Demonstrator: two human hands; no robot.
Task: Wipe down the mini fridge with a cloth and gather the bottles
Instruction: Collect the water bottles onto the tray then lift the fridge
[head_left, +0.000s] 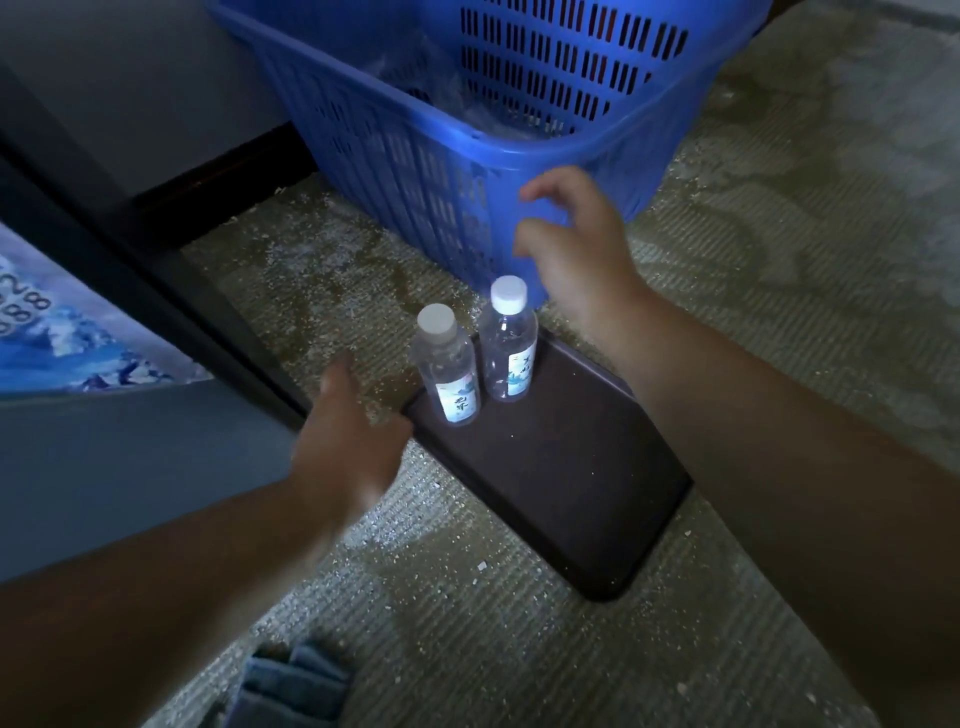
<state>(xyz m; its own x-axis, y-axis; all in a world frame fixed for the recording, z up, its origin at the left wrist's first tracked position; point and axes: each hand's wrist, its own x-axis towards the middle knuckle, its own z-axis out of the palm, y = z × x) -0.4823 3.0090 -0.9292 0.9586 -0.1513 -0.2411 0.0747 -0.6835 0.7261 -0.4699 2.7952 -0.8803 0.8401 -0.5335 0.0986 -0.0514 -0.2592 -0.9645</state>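
Two clear water bottles with white caps stand upright side by side at the far corner of a dark tray on the carpet: the left bottle and the right bottle. My right hand hovers open just above and right of the right bottle, fingers spread, holding nothing. My left hand is blurred, open, beside the tray's left edge, a little left of the left bottle. A blue cloth lies crumpled on the carpet at the bottom edge.
A blue slotted plastic basket stands right behind the bottles, with clear plastic inside. The dark mini fridge door edge runs diagonally at left, with a blue printed panel beyond. The carpet is speckled with crumbs.
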